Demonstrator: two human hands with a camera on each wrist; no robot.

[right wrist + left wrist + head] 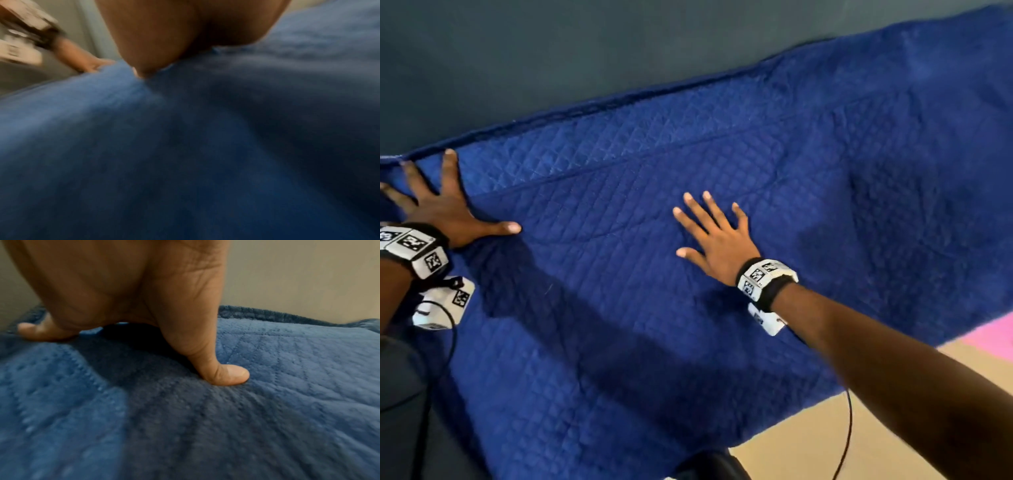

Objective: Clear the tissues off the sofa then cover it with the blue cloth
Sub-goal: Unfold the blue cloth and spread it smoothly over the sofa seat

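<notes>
Quilted blue cloth (688, 240) with a diamond-stitched, slightly fleecy surface lies spread over the sofa, hiding the seat completely; I see no container anywhere, and nothing sits on the fabric but my two hands. My left hand (445, 209) is released and flat, fingers splayed wide, pressing the cloth down close to its far bound edge (619, 99) at the left end. From the left wrist view the thumb (224, 374) dents the soft pile, and the little finger (39, 331) lies flat near the thick rolled hem (277, 316). My right hand (717, 236) is also released, fingers straight and spread, palm down on the middle of the cloth, well apart from the left. The right wrist view is blurred, so I can only say the palm (185, 32) seems to rest on the fabric there.

A long straight seam (654, 154) runs across the cloth just beyond both hands. The far edge lies along a dark grey wall (551, 51). The near edge hangs over the front of the sofa, and beyond it at the lower right is tan floor (808, 442) with a pink patch (993, 339) at the frame's side. The right half of the cloth is free, with gentle rumples towards the far right.
</notes>
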